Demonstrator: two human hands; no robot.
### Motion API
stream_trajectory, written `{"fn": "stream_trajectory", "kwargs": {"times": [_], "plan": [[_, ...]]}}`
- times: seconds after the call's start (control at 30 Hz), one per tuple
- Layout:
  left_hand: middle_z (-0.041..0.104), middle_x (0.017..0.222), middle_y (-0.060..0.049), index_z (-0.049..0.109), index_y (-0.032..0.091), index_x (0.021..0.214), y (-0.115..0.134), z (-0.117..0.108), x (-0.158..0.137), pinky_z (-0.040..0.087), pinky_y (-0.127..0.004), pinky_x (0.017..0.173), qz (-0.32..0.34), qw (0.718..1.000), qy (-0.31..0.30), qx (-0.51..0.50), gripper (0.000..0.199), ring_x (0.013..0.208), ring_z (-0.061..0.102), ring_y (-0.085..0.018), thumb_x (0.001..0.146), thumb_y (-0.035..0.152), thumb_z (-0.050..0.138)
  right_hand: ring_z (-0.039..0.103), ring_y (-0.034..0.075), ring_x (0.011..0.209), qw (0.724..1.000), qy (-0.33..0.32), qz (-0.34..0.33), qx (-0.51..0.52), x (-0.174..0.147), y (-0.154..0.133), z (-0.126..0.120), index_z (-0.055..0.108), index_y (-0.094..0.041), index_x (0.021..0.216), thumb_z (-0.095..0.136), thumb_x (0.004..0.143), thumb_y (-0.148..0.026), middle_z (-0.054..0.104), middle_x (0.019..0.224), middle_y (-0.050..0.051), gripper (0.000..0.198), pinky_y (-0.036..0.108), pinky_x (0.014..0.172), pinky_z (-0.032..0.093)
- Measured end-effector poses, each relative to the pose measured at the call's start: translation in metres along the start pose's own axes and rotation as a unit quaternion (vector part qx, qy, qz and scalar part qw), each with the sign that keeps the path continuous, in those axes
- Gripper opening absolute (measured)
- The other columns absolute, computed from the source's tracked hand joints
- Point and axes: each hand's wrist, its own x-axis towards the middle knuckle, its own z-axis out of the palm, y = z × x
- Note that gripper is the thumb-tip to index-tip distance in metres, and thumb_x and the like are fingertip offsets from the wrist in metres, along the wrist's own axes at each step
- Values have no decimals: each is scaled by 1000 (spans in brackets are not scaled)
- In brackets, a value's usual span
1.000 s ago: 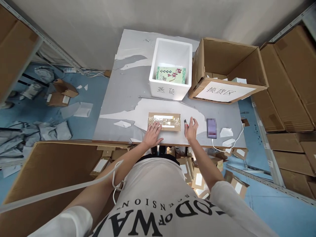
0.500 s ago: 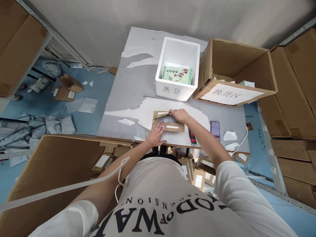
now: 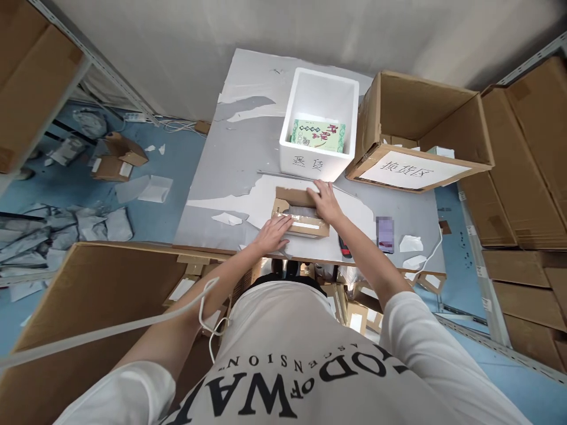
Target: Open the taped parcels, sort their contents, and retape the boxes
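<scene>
A small brown cardboard box point(image 3: 305, 228) lies on the table near its front edge, its top opened with the far flap point(image 3: 291, 195) standing up. Clear tape and a white label show on the near side. My left hand point(image 3: 272, 234) grips the box's near left corner, fingers over the top edge and thumb along the front. At the far right, my right hand point(image 3: 326, 203) holds the raised flap, fingers around its edge. The box's contents cannot be made out. Partly under my right forearm is a red and black box cutter point(image 3: 344, 248).
Behind the box stand a white foam box point(image 3: 316, 168) holding a green printed packet point(image 3: 319, 136) and a large cardboard box point(image 3: 460, 165). A phone point(image 3: 385, 235) and paper scraps point(image 3: 411, 243) lie at right. A big open carton point(image 3: 128, 277) is at lower left; a white cable point(image 3: 110, 336) crosses before me.
The far flap has been lifted from a narrow gap to upright, opening the box wide. My right hand moved slightly away from me; my left hand shifted a little left.
</scene>
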Motion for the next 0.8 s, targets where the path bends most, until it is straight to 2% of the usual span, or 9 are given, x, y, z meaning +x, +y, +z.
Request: {"fn": "stream_trajectory", "kwargs": {"times": [0.07,0.13,0.23,0.33,0.47,0.53,0.63,0.73,0.8], "plan": [[31,155,-15,29,16,150,-17,-10,4,31,-44,113,-9,1000,19,-7,80,141,31,-31,82,42,61,35,28,136,995,-36,-90,0,-18,-11,-8,46,-15,138,33,97,-26,46,141,18,44,58,114,20],[32,153,-18,27,13,149,-37,-18,10,30,-45,114,-27,999,40,-16,95,140,32,-33,74,51,69,45,30,127,987,-102,-127,-4,-31,-25,-13,46,-11,138,41,96,-36,52,134,19,49,53,110,29],[30,153,-22,24,8,150,-66,-26,21,27,-48,115,4,999,18,-32,118,143,25,-37,59,61,77,52,32,115,979,-189,-70,-19,-40,-43,-16,39,-6,141,56,88,-47,57,125,21,69,47,98,40],[27,154,-26,28,2,146,-85,-25,29,25,-46,117,55,997,-17,-49,118,146,18,-37,56,60,79,55,32,111,971,-240,4,-20,-38,-55,-18,46,-9,133,64,84,-41,62,116,17,62,41,90,43],[37,149,-23,41,3,137,-87,-15,34,29,-40,117,18,997,6,-68,98,145,26,-31,61,54,77,60,26,100,973,-220,43,-59,-48,-65,-18,55,-17,117,45,93,-20,64,112,14,26,34,79,45],[38,149,-22,43,5,136,-81,-8,34,32,-39,115,-8,997,19,-71,89,144,27,-30,66,52,74,58,26,104,976,-191,30,-95,-65,-70,-12,56,-17,119,32,94,-11,63,117,16,35,36,81,45],[33,152,-22,41,4,138,-74,-6,33,30,-40,116,-12,998,10,-63,82,146,23,-29,72,44,67,47,30,128,983,-154,-13,-100,-97,-75,4,49,-11,133,26,93,-8,49,141,20,46,43,97,40],[22,156,-24,28,2,146,-74,-19,28,26,-45,117,18,998,-50,-29,94,147,16,-33,67,36,67,28,32,143,989,-135,-34,-49,-118,-73,13,35,-4,145,32,93,-14,30,155,20,53,50,111,29],[20,158,-21,21,5,150,-74,-35,24,24,-49,116,28,995,-97,8,100,147,15,-34,64,31,65,29,31,143,988,-149,-42,4,-117,-65,8,35,-3,146,37,92,-19,31,154,21,56,49,113,29]]}}
